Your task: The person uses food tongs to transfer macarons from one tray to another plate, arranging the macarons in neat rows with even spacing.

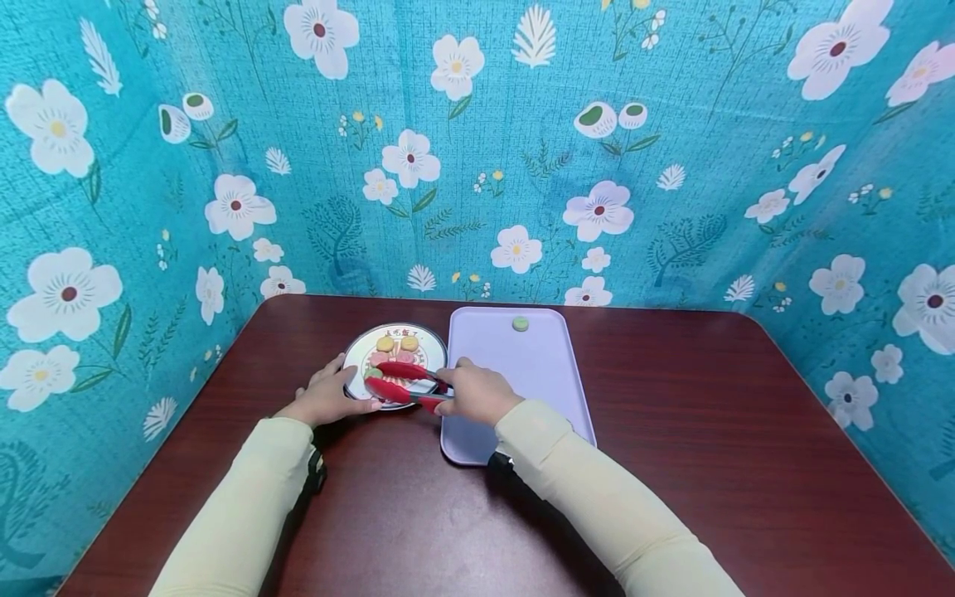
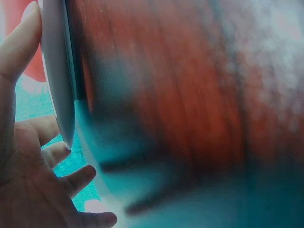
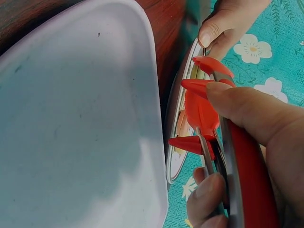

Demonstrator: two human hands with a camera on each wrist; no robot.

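Note:
In the head view my right hand (image 1: 481, 390) grips a pair of red-headed tongs (image 1: 399, 390). Their two heads reach over a round white plate (image 1: 358, 348) with a dark rim, on either side of a small round green cookie-like piece (image 1: 373, 374). Two yellow pieces (image 1: 409, 343) and two pink pieces (image 1: 405, 357) lie behind the tongs on the plate. At the plate's left and near rim, my left hand (image 1: 328, 396) holds it, thumb along the near edge. The left wrist view shows the plate (image 2: 58, 71) edge-on, with the thumb and some fingers at its rim.
A lavender rectangular tray (image 1: 507, 356) stands just right of the plate, with one green round piece (image 1: 520, 323) near its far edge. Both stand on a dark red-brown table (image 1: 694, 414). Behind the table hangs a blue flowered cloth (image 1: 477, 149).

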